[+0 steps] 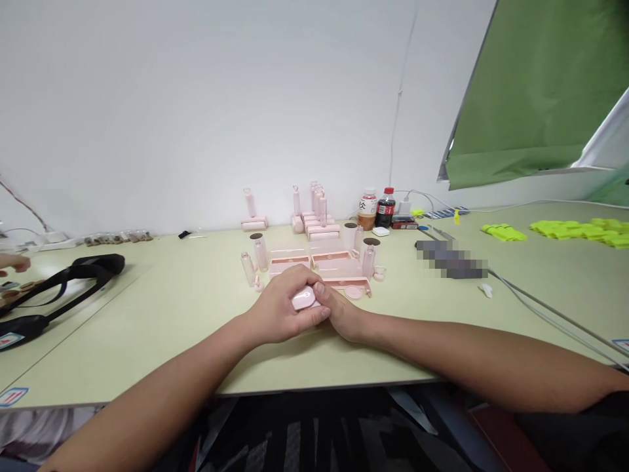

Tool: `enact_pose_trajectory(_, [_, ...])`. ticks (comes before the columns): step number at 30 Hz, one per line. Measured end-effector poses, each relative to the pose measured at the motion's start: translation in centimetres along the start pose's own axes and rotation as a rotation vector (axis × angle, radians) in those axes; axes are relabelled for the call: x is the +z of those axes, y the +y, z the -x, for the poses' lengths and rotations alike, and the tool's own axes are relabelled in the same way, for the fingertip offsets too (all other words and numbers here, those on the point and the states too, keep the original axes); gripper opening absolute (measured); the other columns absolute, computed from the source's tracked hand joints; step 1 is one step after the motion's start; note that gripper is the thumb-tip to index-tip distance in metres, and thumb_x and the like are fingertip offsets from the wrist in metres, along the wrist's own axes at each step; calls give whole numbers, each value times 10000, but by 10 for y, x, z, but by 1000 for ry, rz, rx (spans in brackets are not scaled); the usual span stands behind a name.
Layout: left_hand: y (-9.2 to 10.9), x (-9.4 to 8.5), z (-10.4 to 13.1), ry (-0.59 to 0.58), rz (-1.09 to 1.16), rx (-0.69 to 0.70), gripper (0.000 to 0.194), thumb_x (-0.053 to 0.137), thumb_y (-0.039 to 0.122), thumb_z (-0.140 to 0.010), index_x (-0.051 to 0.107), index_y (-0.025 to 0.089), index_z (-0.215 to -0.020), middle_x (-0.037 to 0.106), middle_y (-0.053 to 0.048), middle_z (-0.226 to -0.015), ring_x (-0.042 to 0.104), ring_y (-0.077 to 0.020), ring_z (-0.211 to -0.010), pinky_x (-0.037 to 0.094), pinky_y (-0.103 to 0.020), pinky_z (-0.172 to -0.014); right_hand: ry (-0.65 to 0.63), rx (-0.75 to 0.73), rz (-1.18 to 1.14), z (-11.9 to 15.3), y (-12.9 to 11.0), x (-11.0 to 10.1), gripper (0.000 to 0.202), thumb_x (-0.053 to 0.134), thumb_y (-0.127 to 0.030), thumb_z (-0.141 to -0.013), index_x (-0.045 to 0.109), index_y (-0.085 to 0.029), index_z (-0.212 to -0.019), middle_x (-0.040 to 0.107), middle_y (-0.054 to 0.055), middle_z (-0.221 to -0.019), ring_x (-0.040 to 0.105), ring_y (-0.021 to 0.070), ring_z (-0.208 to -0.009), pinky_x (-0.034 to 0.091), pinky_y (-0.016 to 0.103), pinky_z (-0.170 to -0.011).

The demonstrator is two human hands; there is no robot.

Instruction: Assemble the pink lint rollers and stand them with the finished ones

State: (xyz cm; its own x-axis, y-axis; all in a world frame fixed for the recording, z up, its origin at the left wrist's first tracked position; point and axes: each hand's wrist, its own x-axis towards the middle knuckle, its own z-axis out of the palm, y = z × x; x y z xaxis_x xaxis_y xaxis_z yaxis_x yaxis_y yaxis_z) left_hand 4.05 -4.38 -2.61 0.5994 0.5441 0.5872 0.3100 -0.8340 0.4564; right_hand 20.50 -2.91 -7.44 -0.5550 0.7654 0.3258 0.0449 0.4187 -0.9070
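A pale pink plastic part with a glossy rounded face is enclosed between my two hands above the table's front half. My left hand is wrapped round it, thumb along the lower side. Pressed against the part from the right is my right hand, its fingers mostly hidden. Just beyond the hands lie open pink trays and a round pink disc. Clear pink cylinders and upright tubes with dark tops stand on either side of the trays.
Pink rollers with handles are grouped by the wall. Behind right are a cola bottle and a jar. Yellow cloths and cables lie right. A black strapped frame and another person's hand are at left.
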Motion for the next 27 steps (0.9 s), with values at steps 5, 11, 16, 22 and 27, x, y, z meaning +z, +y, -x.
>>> enact_pose_trajectory(5, [0, 0, 0, -7, 8, -15, 178, 660, 305, -819, 584, 190, -932, 624, -53, -922, 583, -186, -857, 479, -337, -792, 7, -2, 24, 1, -1, -1, 739, 182, -811, -852, 538, -192, -663, 480, 27, -579, 523, 215, -717, 473, 387, -766])
enact_pose_trajectory(11, [1, 0, -1, 2, 2, -12, 177, 658, 298, -814, 583, 189, -933, 622, -49, -916, 581, -184, -852, 477, -333, -793, 15, -14, 36, 1, 0, -1, 735, 189, -798, -863, 557, -187, -684, 540, 44, -618, 555, 229, -762, 494, 388, -773])
enact_pose_trajectory(16, [1, 0, 0, -8, -7, -24, 177, 654, 300, -819, 581, 191, -936, 624, -50, -927, 584, -187, -864, 477, -337, -802, 10, -1, 19, 1, 0, -1, 753, 184, -809, -852, 579, -183, -710, 552, 46, -629, 559, 226, -751, 497, 381, -756])
enact_pose_trajectory(22, [0, 0, 0, -15, -23, -23, 189, 662, 303, -818, 582, 185, -942, 629, -51, -933, 585, -189, -869, 475, -342, -810, -7, 20, 21, 1, 0, -1, 779, 150, -818, -842, 578, -180, -711, 534, 37, -610, 546, 213, -698, 497, 382, -735])
enact_pose_trajectory(27, [0, -1, 0, -18, -30, -24, 194, 658, 312, -823, 574, 194, -953, 631, -48, -939, 586, -191, -874, 479, -352, -816, -20, 30, 15, 1, 0, -2, 756, 157, -804, -856, 570, -193, -692, 519, 28, -590, 534, 204, -669, 494, 377, -718])
